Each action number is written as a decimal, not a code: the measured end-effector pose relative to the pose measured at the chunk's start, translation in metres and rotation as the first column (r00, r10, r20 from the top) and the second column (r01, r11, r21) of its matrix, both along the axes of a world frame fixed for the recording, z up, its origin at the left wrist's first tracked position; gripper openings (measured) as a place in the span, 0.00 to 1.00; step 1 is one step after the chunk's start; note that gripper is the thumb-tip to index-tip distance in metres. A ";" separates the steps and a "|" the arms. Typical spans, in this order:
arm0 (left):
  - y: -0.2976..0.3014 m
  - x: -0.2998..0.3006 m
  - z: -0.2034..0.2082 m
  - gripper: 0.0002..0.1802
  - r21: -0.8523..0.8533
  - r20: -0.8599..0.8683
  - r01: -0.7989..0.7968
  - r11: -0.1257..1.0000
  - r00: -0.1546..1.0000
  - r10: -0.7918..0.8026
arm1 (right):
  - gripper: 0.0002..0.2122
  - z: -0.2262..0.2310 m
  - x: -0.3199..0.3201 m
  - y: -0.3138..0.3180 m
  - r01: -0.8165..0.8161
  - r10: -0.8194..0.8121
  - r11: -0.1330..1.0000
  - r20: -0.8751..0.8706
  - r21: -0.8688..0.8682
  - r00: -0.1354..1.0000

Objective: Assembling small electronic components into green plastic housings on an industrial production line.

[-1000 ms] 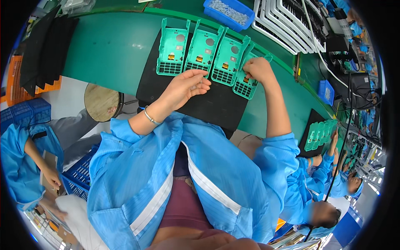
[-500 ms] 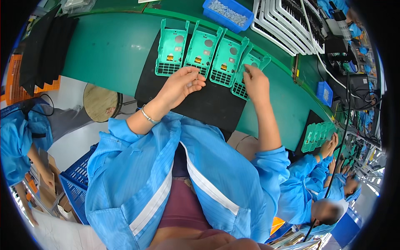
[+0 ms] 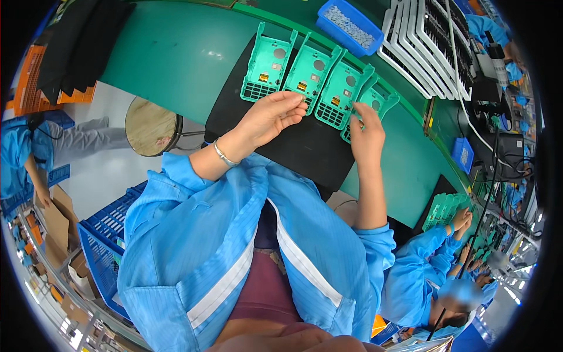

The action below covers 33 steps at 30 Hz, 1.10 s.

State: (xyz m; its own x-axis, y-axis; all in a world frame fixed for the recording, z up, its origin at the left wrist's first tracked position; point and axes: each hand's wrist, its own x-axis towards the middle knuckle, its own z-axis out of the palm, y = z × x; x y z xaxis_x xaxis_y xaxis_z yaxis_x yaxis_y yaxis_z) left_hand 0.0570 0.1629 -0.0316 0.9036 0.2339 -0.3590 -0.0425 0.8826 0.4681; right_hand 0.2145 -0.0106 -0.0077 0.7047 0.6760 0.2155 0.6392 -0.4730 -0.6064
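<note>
Several green plastic housings stand in a row on a black mat (image 3: 305, 154), each with a grid of square holes at its near end. My left hand (image 3: 274, 120) is closed in a pinch at the near end of the second housing (image 3: 311, 67); anything in its fingertips is too small to make out. My right hand (image 3: 368, 136) is beside the third housing (image 3: 340, 88), its thumb and index finger a little apart, with no object visible between them. Its fingers partly cover the fourth housing (image 3: 378, 100).
A blue bin (image 3: 350, 28) of small pale pieces stands behind the housings. White racks (image 3: 410, 47) lean at the back right. Black sheets (image 3: 79, 47) hang at the left by a round stool (image 3: 149, 126). A co-worker's hands (image 3: 461, 219) are beside more green housings (image 3: 443, 209).
My right hand has drawn back from over the fourth housing toward the third. My left hand remains pinched near the second housing. The whole view has shifted slightly.
</note>
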 end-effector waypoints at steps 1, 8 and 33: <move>0.002 -0.001 -0.002 0.11 -0.001 0.002 -0.002 1.000 1.000 0.002 | 0.11 0.005 -0.009 0.007 -0.028 0.033 0.997 -0.073 0.067 0.997; 0.001 -0.006 -0.005 0.12 -0.001 0.038 0.006 1.000 0.999 -0.006 | 0.08 0.023 -0.040 0.039 -0.097 0.124 0.992 -0.540 0.080 0.832; -0.004 -0.016 -0.013 0.10 -0.008 0.029 -0.060 0.998 0.998 0.060 | 0.06 0.016 -0.064 0.061 0.005 0.042 0.996 -0.541 0.086 0.840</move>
State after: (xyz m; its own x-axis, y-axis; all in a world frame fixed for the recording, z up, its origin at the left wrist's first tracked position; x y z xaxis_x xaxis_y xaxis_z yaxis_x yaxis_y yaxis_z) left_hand 0.0411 0.1588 -0.0451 0.8981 0.2854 -0.3346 -0.1088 0.8813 0.4598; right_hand 0.1509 0.0503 0.0081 0.7123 0.6872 -0.1427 0.2057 -0.3988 -0.8937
